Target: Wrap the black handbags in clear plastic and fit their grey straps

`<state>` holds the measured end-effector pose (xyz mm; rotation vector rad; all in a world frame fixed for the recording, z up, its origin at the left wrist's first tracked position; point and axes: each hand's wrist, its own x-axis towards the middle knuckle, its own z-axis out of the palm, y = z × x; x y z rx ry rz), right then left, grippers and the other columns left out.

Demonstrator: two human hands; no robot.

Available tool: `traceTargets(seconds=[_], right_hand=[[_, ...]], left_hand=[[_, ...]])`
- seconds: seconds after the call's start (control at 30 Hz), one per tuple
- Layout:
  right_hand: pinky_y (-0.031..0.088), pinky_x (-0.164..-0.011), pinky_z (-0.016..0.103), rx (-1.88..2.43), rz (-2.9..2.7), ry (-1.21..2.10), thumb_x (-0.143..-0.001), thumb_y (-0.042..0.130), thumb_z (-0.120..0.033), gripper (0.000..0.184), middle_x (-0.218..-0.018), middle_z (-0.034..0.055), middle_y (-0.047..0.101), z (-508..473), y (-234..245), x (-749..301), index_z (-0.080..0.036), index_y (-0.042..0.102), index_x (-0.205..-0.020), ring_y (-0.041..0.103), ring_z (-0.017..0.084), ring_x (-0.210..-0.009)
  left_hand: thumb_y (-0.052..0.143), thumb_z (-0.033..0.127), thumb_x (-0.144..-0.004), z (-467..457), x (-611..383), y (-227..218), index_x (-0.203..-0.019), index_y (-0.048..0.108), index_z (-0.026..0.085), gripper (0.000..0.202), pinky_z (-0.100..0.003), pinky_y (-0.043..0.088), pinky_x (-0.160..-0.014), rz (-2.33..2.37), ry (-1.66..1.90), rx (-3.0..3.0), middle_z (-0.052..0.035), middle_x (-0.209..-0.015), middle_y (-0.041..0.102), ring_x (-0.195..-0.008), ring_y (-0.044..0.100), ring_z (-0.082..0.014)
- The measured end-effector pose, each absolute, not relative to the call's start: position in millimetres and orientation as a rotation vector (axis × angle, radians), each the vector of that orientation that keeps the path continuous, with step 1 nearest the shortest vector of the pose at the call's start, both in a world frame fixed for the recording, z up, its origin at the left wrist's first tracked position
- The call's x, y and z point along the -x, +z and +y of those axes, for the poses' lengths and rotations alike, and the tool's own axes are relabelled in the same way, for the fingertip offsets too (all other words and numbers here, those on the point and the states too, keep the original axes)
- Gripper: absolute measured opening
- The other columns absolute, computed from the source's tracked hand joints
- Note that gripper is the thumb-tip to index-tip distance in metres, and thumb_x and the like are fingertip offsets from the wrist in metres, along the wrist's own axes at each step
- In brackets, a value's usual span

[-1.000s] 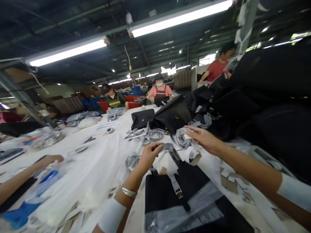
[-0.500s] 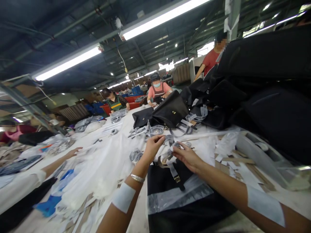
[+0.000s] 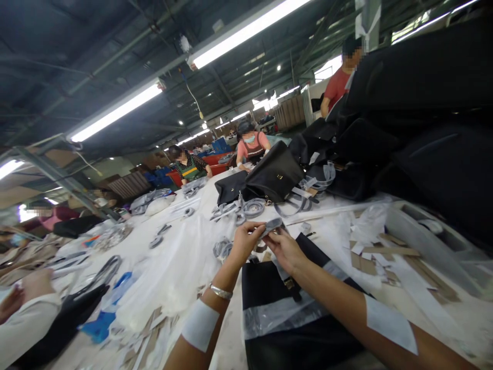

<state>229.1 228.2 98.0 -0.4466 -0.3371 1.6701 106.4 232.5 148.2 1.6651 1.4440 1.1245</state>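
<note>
My left hand (image 3: pixel 246 240) and my right hand (image 3: pixel 285 250) meet above a black bag (image 3: pixel 292 318) that lies flat in front of me, partly under clear plastic. Both hands pinch the same grey wrapped strap (image 3: pixel 271 226), fingers closed on it, the left from the left end and the right from below. A silver bracelet sits on my left wrist. The strap runs down to a gold buckle (image 3: pixel 289 282) on the bag.
Several coiled grey straps (image 3: pixel 252 207) and black handbags (image 3: pixel 274 177) lie farther back on the white table (image 3: pixel 185 267). A tall heap of black bags (image 3: pixel 431 128) fills the right. Cardboard scraps (image 3: pixel 385 254) lie right. A co-worker's sleeve (image 3: pixel 26 321) is at the lower left; others sit across.
My right hand came back from the strap pile to meet my left hand on the grey strap. The camera tilted slightly; the co-worker's arm at left drew back.
</note>
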Motion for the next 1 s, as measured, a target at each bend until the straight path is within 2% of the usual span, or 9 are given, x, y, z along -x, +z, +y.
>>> traceTargets(seconds=[0.13, 0.23, 0.37, 0.43, 0.53, 0.6, 0.7, 0.8, 1.0], right_hand=[[0.061, -0.086, 0.027, 0.422, -0.351, 1.680, -0.068, 0.082, -0.019, 0.026, -0.101, -0.0007, 0.072, 222.8, 103.3, -230.4, -0.024, 0.066, -0.089, 0.069, 0.017, -0.098], [0.060, -0.081, 0.023, 0.454, -0.347, 1.650, -0.065, 0.087, -0.022, 0.032, -0.097, -0.0021, 0.072, 224.9, 102.8, -230.2, -0.025, 0.066, -0.089, 0.069, 0.015, -0.093], [0.061, -0.077, 0.022, 0.499, -0.314, 1.607, -0.063, 0.090, -0.026, 0.035, -0.091, -0.0031, 0.071, 237.3, 99.8, -233.8, -0.025, 0.065, -0.088, 0.069, 0.014, -0.086], [0.062, -0.078, 0.022, 0.512, -0.298, 1.594, -0.065, 0.090, -0.027, 0.033, -0.089, -0.0030, 0.071, 244.1, 98.8, -237.1, -0.025, 0.065, -0.087, 0.069, 0.014, -0.085], [0.062, -0.078, 0.022, 0.526, -0.298, 1.596, -0.067, 0.088, -0.028, 0.030, -0.088, -0.0022, 0.070, 248.5, 97.8, -239.4, -0.025, 0.065, -0.087, 0.069, 0.015, -0.086], [0.061, -0.079, 0.022, 0.530, -0.302, 1.607, -0.068, 0.087, -0.028, 0.029, -0.087, -0.0022, 0.070, 246.8, 97.0, -237.5, -0.025, 0.065, -0.086, 0.069, 0.014, -0.086], [0.062, -0.081, 0.022, 0.537, -0.306, 1.623, -0.067, 0.088, -0.028, 0.029, -0.085, -0.0032, 0.069, 241.4, 95.7, -232.3, -0.026, 0.064, -0.084, 0.068, 0.014, -0.086], [0.062, -0.081, 0.023, 0.551, -0.317, 1.625, -0.066, 0.088, -0.029, 0.029, -0.084, -0.0034, 0.069, 239.5, 95.6, -231.3, -0.026, 0.064, -0.082, 0.068, 0.015, -0.086], [0.061, -0.081, 0.023, 0.581, -0.369, 1.584, -0.066, 0.088, -0.029, 0.029, -0.087, -0.0033, 0.070, 243.2, 97.0, -243.6, -0.026, 0.063, -0.082, 0.068, 0.014, -0.088]], left_hand=[[0.073, 0.040, -0.080, 234.8, -108.7, 148.6, -0.097, 0.079, 0.014, 0.032, -0.032, 0.057, -0.075, 1.467, 1.150, -1.706, -0.0086, -0.090, 0.075, -0.081, 0.066, -0.0202], [0.074, 0.038, -0.080, 233.6, -111.5, 152.8, -0.094, 0.080, 0.016, 0.027, -0.032, 0.055, -0.080, 1.473, 1.165, -1.710, -0.0083, -0.093, 0.075, -0.087, 0.067, -0.0213], [0.066, 0.038, -0.087, 216.7, -103.4, 156.4, -0.107, 0.075, 0.021, 0.027, -0.027, 0.051, -0.087, 1.530, 1.276, -1.626, -0.0062, -0.109, 0.074, -0.105, 0.065, -0.0202], [0.063, 0.042, -0.090, 200.6, -97.1, 150.4, -0.104, 0.073, 0.020, 0.028, -0.024, 0.051, -0.080, 1.581, 1.303, -1.536, -0.0048, -0.098, 0.075, -0.096, 0.067, -0.0180], [0.070, 0.049, -0.084, 177.9, -95.4, 130.4, -0.080, 0.071, 0.016, 0.034, -0.022, 0.047, -0.054, 1.575, 1.145, -1.385, -0.0010, -0.059, 0.066, -0.054, 0.061, -0.0137], [0.073, 0.050, -0.080, 172.3, -101.5, 116.0, -0.083, 0.070, 0.014, 0.036, -0.021, 0.043, -0.045, 1.514, 1.042, -1.270, -0.0003, -0.056, 0.064, -0.042, 0.054, -0.0111], [0.066, 0.050, -0.088, 181.1, -115.5, 102.0, -0.103, 0.066, 0.015, 0.039, -0.020, 0.048, -0.050, 1.420, 1.073, -1.105, -0.0041, -0.076, 0.068, -0.051, 0.058, -0.0087], [0.057, 0.049, -0.094, 192.9, -125.7, 96.2, -0.099, 0.063, 0.016, 0.033, -0.016, 0.049, -0.057, 1.376, 1.162, -1.024, -0.0037, -0.084, 0.064, -0.058, 0.056, -0.0058], [0.073, 0.051, -0.079, 157.3, -103.9, 105.6, -0.071, 0.063, 0.015, 0.038, -0.019, 0.037, -0.045, 1.329, 0.892, -1.183, 0.0027, -0.053, 0.053, -0.047, 0.048, -0.0091]])
